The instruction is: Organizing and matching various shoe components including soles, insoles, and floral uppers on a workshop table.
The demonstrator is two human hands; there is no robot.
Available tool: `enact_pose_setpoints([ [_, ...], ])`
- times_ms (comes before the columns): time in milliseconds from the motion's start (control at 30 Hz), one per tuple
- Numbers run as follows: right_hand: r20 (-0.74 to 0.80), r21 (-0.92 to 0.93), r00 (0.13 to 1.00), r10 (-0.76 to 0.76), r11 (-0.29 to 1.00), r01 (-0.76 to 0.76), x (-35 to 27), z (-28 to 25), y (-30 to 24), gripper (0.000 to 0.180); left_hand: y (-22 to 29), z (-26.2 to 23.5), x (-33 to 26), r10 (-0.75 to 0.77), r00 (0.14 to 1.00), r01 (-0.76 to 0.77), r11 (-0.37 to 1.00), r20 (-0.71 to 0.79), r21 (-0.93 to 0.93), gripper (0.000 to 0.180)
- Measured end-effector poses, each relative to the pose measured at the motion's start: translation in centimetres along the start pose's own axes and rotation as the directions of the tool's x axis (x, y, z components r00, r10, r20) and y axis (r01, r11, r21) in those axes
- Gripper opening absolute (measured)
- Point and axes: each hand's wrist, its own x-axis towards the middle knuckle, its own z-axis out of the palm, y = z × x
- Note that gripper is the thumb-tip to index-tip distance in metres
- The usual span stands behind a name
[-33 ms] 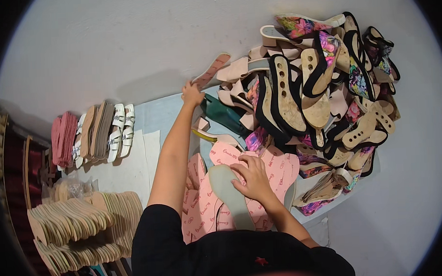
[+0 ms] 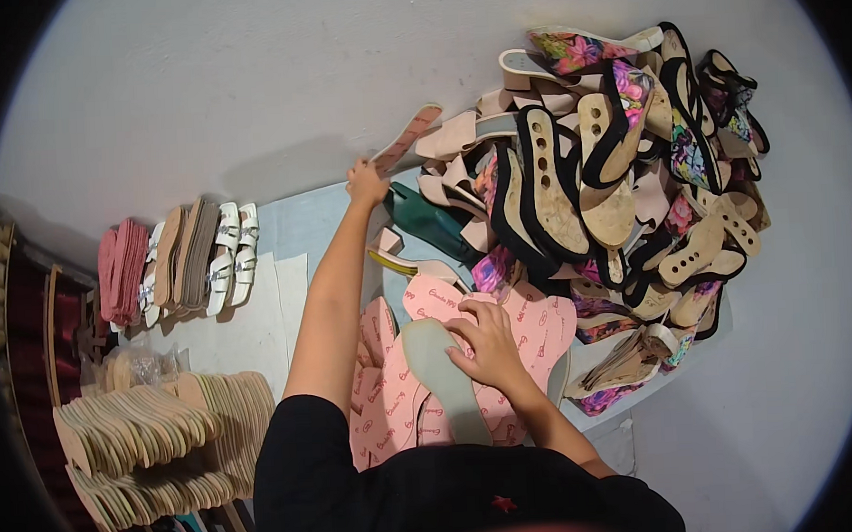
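At the far side of the table, my left hand (image 2: 367,184) is closed on one end of a pink printed insole (image 2: 410,134), which tilts up toward the wall. A dark green shoe last (image 2: 431,220) lies just right of that hand. Nearer me, my right hand (image 2: 487,346) is open, its fingers spread over a pile of pink printed insoles (image 2: 541,329). Its thumb is at the edge of a grey-green sole (image 2: 428,349), which lies bottom up on the pile. My sleeve and chest hide the near end of the pile.
A high heap of wedge sandals (image 2: 556,184) with black edging and floral sides fills the right of the table. At left stand white sandals (image 2: 226,256), brown insoles (image 2: 182,253) and red-pink pieces (image 2: 123,272). Rows of beige insoles (image 2: 138,429) sit lower left. A wall (image 2: 247,93) rises behind.
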Motion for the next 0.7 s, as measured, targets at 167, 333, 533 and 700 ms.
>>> enact_pose_setpoints([
  [167,0.031,0.027,0.999,-0.029,0.999,0.029,-0.3,0.1,0.2,0.037,-0.9,-3.2,-1.6,0.120,0.955,-0.201,0.935,-0.271,-0.292,0.015],
  [333,-0.031,-0.040,0.999,-0.022,0.999,0.021,-0.5,0.4,-0.7,0.052,-1.1,-9.6,-9.4,0.028,0.903,-0.332,0.680,-0.429,-0.654,0.010],
  [533,-0.217,0.351,0.970,0.109,0.936,-0.027,-1.4,0.7,0.1,0.055,0.4,-15.4,-23.8,-0.152,0.978,-0.033,0.555,-0.140,-0.831,0.018],
  [700,-0.500,0.668,0.783,0.370,0.740,0.077,-1.9,-0.7,1.3,0.012,2.8,-13.9,-33.8,-0.041,0.985,0.165,0.512,0.168,-0.843,0.020],
])
